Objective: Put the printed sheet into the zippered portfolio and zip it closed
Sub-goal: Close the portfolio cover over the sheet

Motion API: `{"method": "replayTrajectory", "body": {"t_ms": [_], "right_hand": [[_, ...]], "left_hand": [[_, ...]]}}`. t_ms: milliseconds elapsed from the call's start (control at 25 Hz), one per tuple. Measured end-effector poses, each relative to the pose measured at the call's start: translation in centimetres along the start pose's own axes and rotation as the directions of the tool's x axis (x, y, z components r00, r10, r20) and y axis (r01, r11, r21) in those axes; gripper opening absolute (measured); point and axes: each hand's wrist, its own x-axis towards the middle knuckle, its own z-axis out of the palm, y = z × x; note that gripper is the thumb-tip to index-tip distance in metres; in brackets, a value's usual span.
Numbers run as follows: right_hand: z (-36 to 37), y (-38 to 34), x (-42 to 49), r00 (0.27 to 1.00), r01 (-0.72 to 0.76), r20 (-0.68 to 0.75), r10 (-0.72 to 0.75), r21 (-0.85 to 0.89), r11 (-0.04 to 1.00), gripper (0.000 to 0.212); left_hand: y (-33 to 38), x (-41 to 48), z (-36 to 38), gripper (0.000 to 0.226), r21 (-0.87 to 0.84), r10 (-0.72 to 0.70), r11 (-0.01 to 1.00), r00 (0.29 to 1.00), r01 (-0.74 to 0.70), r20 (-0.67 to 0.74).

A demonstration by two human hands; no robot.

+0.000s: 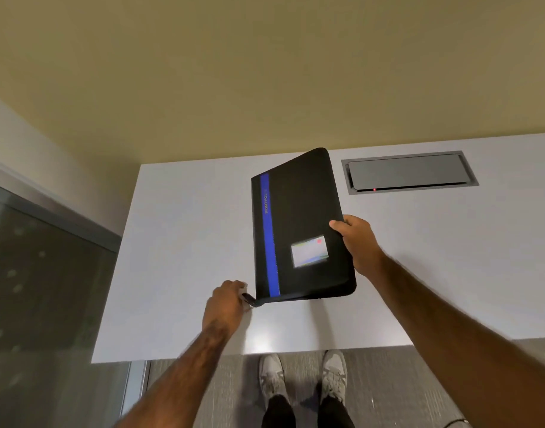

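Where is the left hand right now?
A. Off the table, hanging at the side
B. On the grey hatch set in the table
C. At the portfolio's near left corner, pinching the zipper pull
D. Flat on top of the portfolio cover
C: the left hand is closed on the zipper pull at the near left corner of the portfolio, while the right hand grips its right edge.

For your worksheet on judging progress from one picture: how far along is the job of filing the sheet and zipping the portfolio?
Looks done: no sheet shows outside the black portfolio, so it is probably inside. In hand: the right hand steadies its edge while the left hand pinches the zipper pull at the near corner. Left: I cannot tell how much zip remains.
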Motion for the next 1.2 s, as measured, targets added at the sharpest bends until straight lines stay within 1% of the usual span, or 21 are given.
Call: {"method": "replayTrajectory", "body": {"t_ms": [80,200,360,520,640,720,760,800,840,880,920,1000,1080,1160,1200], "right_hand": [[-0.5,1.2,1.1,0.999,-0.036,-0.042,0.034,-0.056,0.998,0.024],[-1.0,2.7,2.6,0.992,-0.089,-0.096,0.081,-0.086,0.992,0.017],[-1.2,4.4,3.8,0.990,-0.103,-0.115,0.086,-0.148,0.984,0.016],[-0.6,5.9,3.7,0.985,-0.130,-0.139,0.104,-0.194,0.972,0.027],[0.1,7.5,2.1,0.976,-0.088,-0.218,0.013,-0.339,0.937,0.019],[0.8,8.7,-0.1,0.938,-0.048,-0.320,-0.132,-0.497,0.866,0.019],[1.5,9.3,-1.5,0.918,0.011,-0.316,-0.238,-0.581,0.814,0.019],[2.5,9.9,-2.9,0.910,0.100,-0.250,-0.332,-0.643,0.760,0.015],[3.8,10.4,-4.4,0.917,0.189,-0.147,-0.372,-0.660,0.727,0.010],[5.5,10.8,-5.9,0.940,0.235,-0.039,-0.339,-0.647,0.726,0.011],[7.2,11.3,-7.2,0.964,0.236,0.057,-0.260,-0.632,0.738,0.016],[10.5,12.2,-9.1,0.974,0.209,0.200,-0.104,-0.627,0.750,0.023],[13.2,13.1,-10.0,0.968,0.165,0.251,-0.001,-0.631,0.758,0.023],[15.0,13.5,-10.1,0.971,0.106,0.236,0.049,-0.599,0.794,0.037],[15.5,13.4,-10.0,0.974,0.089,0.221,0.051,-0.579,0.811,0.035]], "left_hand": [[-0.9,0.5,0.5,0.038,0.055,0.025,0.998,1.000,-0.026,0.014],[-0.8,0.9,1.1,0.038,0.142,0.106,0.984,0.994,-0.109,0.033],[-0.5,0.6,1.7,0.031,0.229,0.201,0.953,0.980,-0.199,0.015],[-1.4,0.0,2.0,0.025,0.266,0.253,0.933,0.967,-0.243,-0.005],[-2.0,-0.2,2.1,0.021,0.260,0.295,0.924,0.956,-0.282,-0.012],[-2.0,-0.1,2.2,0.018,0.232,0.313,0.924,0.950,-0.303,-0.006],[-2.0,-0.1,2.2,0.018,0.217,0.322,0.924,0.947,-0.315,0.002],[-1.9,-0.1,2.2,0.017,0.199,0.329,0.925,0.944,-0.324,0.009],[-1.9,-0.1,2.2,0.017,0.176,0.327,0.930,0.945,-0.324,0.014],[-1.9,-0.1,2.2,0.017,0.148,0.317,0.937,0.948,-0.315,0.016],[-1.9,-0.1,2.2,0.017,0.120,0.303,0.946,0.953,-0.303,0.014],[-2.0,-0.2,2.5,0.017,0.059,0.279,0.959,0.960,-0.279,0.013],[-2.3,-0.4,2.7,0.015,-0.022,0.253,0.967,0.967,-0.252,0.015],[-2.4,-0.5,2.8,0.014,-0.094,0.229,0.970,0.973,-0.225,0.033],[-2.5,-0.5,2.9,0.015,-0.126,0.226,0.968,0.973,-0.218,0.048]]}}
